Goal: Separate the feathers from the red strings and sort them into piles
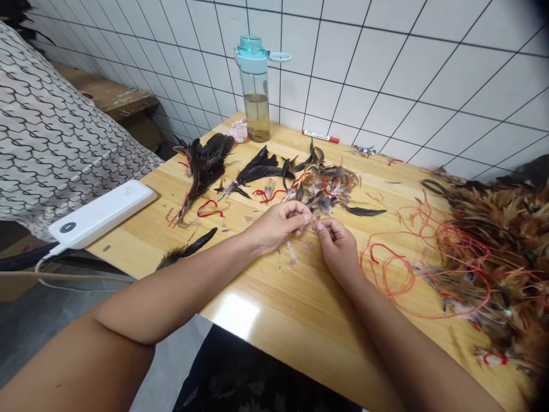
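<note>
- Head view: the left hand [289,222] has thumb and forefinger drawn together in a narrow pinch.
- Just right of it, the right hand [337,237] pinches likewise, fingertips almost meeting the left's; whatever sits between them is too small to tell.
- Just beyond the hands lie the loose feathers [328,184], mixed brown and black; they look almost weightless, soft and easily bent, best taken by the bare quill end.
- To the right, the red string [397,260] loops over the table [266,309]; it seems limp and prone to snagging, so a loose end is the place to hold.
- Farther right, the brown feather heap [501,229] looks springy and easily crushed.
- Far left, the black feather bunch [208,160] seems stiffer; its narrow near end suits a pinch.
</note>
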The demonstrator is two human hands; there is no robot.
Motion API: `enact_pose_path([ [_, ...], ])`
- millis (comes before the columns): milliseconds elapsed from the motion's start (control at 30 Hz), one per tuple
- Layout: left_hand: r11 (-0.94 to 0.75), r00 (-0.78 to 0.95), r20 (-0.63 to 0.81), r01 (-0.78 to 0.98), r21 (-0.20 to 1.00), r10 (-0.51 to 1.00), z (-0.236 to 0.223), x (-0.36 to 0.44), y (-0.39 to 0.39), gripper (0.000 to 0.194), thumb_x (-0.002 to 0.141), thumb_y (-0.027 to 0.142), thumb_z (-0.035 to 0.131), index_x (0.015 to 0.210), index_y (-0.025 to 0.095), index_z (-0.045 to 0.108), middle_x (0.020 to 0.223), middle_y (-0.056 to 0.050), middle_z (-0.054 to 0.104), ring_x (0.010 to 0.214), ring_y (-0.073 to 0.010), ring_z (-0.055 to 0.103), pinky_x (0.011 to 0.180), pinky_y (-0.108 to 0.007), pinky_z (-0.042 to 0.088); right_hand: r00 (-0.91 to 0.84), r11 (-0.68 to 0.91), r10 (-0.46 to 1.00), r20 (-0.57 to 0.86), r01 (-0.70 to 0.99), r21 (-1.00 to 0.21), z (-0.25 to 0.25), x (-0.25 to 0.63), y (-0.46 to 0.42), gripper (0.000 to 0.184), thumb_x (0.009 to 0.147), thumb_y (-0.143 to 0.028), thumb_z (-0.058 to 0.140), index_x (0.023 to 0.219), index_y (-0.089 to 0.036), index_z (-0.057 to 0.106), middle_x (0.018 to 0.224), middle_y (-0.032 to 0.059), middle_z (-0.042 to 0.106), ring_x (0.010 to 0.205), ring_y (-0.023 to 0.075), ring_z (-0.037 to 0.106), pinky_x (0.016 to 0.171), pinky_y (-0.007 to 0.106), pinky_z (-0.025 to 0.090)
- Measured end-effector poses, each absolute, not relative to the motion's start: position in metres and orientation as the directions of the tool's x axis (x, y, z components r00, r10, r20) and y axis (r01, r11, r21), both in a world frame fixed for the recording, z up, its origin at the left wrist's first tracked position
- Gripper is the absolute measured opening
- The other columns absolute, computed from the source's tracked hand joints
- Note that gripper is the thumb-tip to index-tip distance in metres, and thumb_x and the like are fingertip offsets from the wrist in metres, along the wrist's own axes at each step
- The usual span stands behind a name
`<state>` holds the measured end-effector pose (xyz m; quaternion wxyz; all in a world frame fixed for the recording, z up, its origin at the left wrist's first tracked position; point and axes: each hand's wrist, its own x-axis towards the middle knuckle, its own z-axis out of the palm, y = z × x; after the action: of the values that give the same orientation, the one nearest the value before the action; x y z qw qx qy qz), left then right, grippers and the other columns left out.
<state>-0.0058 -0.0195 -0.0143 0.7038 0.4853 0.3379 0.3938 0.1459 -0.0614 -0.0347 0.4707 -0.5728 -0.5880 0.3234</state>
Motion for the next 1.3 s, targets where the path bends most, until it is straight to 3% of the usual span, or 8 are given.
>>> enact_pose_path([
  [167, 0.25, 0.478, -0.12, -0.22, 0.943, 0.87, -0.016, -0.0038, -0.0203, 0.027, 0.074, 0.034, 0.07, 0.074, 0.013, 0.054, 0.068, 0.001, 0.055, 0.057, -0.0055, 0.048, 0.058, -0.022, 0.037, 0.095, 0.144, 0.977, 0.193, 0.38, -0.914, -0.0364, 0.1462, -0.0614, 0.019, 0.083, -0.036, 0.052, 0.075, -0.021, 0.058, 0.059, -0.0028, 0.055, 0.051, 0.0108, 0.044, 0.05, 0.024, 0.038],
  [500, 0.087, 0.41, -0.045, -0.086, 0.992, 0.911, -0.0145, -0.0031, -0.0225, 0.021, 0.077, 0.032, 0.065, 0.075, 0.014, 0.055, 0.066, 0.003, 0.053, 0.059, -0.0063, 0.043, 0.06, -0.022, 0.034, 0.08, 0.164, 0.975, 0.209, 0.382, -0.909, -0.039, 0.1466, -0.0599, 0.019, 0.083, -0.035, 0.053, 0.076, -0.02, 0.062, 0.066, -0.0004, 0.061, 0.055, 0.0124, 0.05, 0.055, 0.026, 0.041],
  [900, 0.024, 0.381, -0.02, -0.006, 1.0, 0.924, -0.0098, -0.0022, -0.0262, 0.02, 0.078, 0.032, 0.063, 0.075, 0.014, 0.054, 0.067, 0.003, 0.05, 0.063, -0.0077, 0.041, 0.061, -0.023, 0.032, 0.082, 0.161, 0.976, 0.202, 0.352, -0.922, -0.0396, 0.1463, -0.0595, 0.019, 0.082, -0.036, 0.055, 0.076, -0.02, 0.063, 0.071, 0.002, 0.066, 0.061, 0.0145, 0.056, 0.059, 0.027, 0.045],
  [1300, 0.049, 0.405, -0.028, -0.041, 0.998, 0.914, -0.0113, -0.0017, -0.0265, 0.022, 0.077, 0.033, 0.065, 0.076, 0.014, 0.056, 0.068, 0.003, 0.05, 0.062, -0.0068, 0.04, 0.061, -0.022, 0.032, 0.058, 0.19, 0.973, 0.225, 0.362, -0.913, -0.0391, 0.1455, -0.0603, 0.016, 0.082, -0.033, 0.054, 0.076, -0.02, 0.061, 0.061, -0.0016, 0.058, 0.052, 0.0106, 0.047, 0.05, 0.023, 0.039],
])
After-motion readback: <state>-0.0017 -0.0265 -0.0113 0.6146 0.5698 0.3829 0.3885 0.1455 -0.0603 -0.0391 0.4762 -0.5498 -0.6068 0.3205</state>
